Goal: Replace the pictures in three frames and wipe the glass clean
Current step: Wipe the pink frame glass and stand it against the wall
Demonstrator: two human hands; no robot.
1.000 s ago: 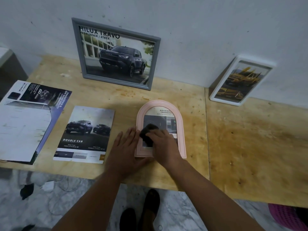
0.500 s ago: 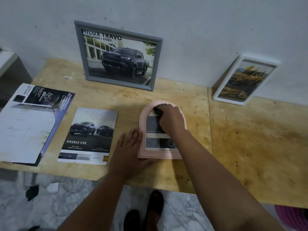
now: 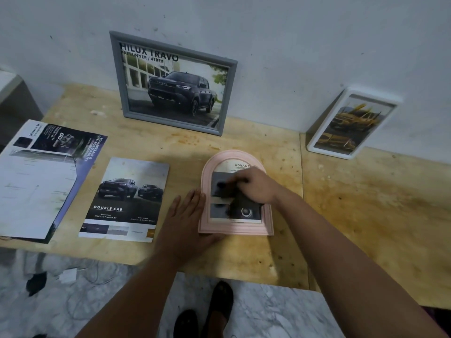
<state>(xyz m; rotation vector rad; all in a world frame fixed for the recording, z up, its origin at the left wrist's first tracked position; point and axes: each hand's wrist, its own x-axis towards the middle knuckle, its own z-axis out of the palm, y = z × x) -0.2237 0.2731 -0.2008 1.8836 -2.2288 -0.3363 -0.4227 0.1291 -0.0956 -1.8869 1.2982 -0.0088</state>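
The right hand [image 3: 253,185] curls round a small dark wiping cloth [image 3: 223,189], pressing it on the glass of the pink arched picture frame [image 3: 235,230]. The frame lies flat, long axis twelve to six; unwiped glass likely remains toward six. At nine, the left hand [image 3: 186,215] rests flat, fingers straight, steadying the frame's edge on the pale wooden table [image 3: 366,203].

Dim, flat indoor light; soft shadows; the right hand [image 3: 256,185] is motion-blurred; wide-angle bending at the edges.
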